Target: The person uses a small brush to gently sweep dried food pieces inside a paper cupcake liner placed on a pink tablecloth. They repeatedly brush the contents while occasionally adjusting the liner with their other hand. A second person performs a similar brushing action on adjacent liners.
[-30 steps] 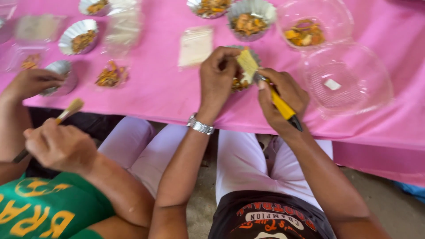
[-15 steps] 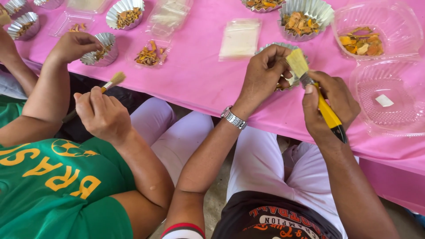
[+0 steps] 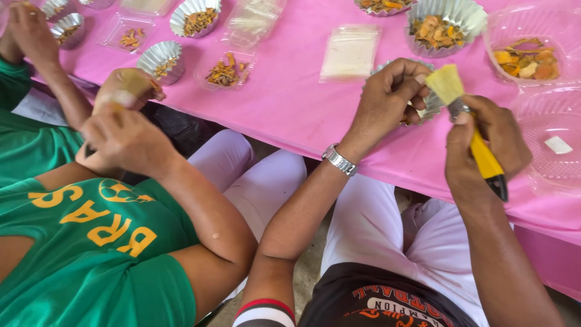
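Observation:
My left hand [image 3: 387,91] grips a small foil cup [image 3: 431,104] at the edge of the pink table [image 3: 290,103]. A metal watch [image 3: 339,160] sits on that wrist. My right hand [image 3: 487,136] holds a brush with a yellow handle [image 3: 484,158], its pale bristles [image 3: 445,83] pointing up beside the cup. What the cup holds is hidden by my fingers.
A person in a green shirt [image 3: 78,242] sits at my left, both hands raised, one [image 3: 124,140] holding something blurred. Foil cups of orange-brown pieces [image 3: 445,27], clear plastic trays [image 3: 529,48] and flat clear packets [image 3: 350,53] lie across the table.
The view has shifted left and closer. My right hand has lifted the brush a little higher beside the cup. The neighbour's hands have moved up toward the table edge.

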